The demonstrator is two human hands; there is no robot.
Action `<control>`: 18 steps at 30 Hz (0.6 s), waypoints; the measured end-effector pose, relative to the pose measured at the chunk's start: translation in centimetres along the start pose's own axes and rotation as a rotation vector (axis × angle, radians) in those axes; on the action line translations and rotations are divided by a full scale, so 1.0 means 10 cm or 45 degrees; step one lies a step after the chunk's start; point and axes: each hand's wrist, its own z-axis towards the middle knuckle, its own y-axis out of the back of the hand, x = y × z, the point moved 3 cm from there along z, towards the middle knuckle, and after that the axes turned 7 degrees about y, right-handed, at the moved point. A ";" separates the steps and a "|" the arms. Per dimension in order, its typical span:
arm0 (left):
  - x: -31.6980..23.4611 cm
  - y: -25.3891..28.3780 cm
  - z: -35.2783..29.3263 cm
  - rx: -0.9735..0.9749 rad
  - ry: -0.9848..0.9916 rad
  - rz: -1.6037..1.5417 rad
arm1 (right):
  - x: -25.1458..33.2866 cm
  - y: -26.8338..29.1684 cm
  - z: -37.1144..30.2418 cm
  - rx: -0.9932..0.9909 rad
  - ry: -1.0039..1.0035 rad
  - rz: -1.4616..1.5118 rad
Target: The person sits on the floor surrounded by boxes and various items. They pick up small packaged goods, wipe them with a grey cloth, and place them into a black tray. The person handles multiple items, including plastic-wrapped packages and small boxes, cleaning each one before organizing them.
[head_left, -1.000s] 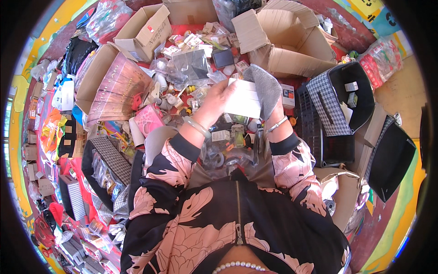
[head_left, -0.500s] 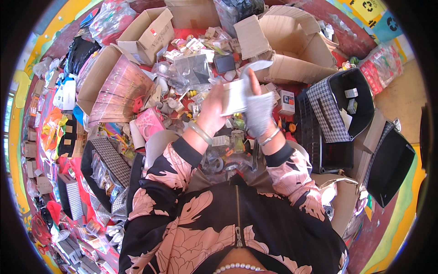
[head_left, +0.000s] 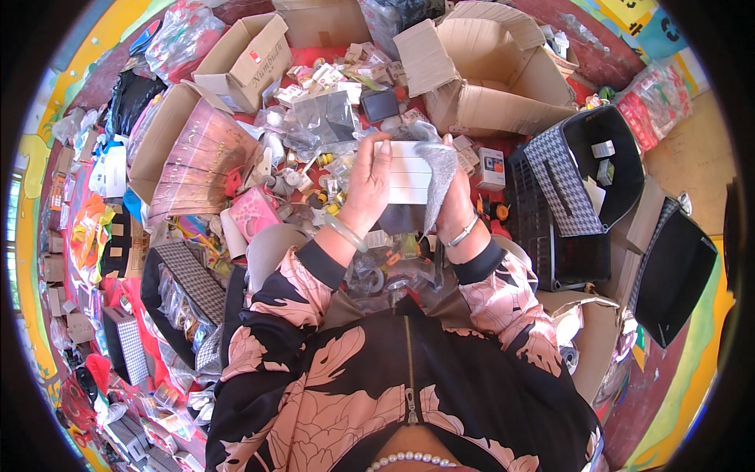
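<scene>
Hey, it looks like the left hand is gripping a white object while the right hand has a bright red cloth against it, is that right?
Not quite: the cloth is grey, not red, as the head view shows. The left hand does grip the white object, and the right hand has the cloth against it.

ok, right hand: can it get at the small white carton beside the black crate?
Probably yes: nothing visible stands between the right hand and the white carton to its right. But that hand holds the grey cloth, so it would likely need to free itself first.
</scene>
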 end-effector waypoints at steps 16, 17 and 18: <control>-0.33 0.19 0.02 -0.187 -0.775 0.624 | 0.08 -0.08 -0.08 0.109 -0.071 0.101; -0.28 0.19 0.03 -0.298 -0.696 0.540 | 0.06 -0.06 -0.07 0.203 -0.019 0.095; -0.23 0.21 0.04 -0.413 -0.621 0.458 | 0.05 -0.12 -0.07 0.304 0.033 0.090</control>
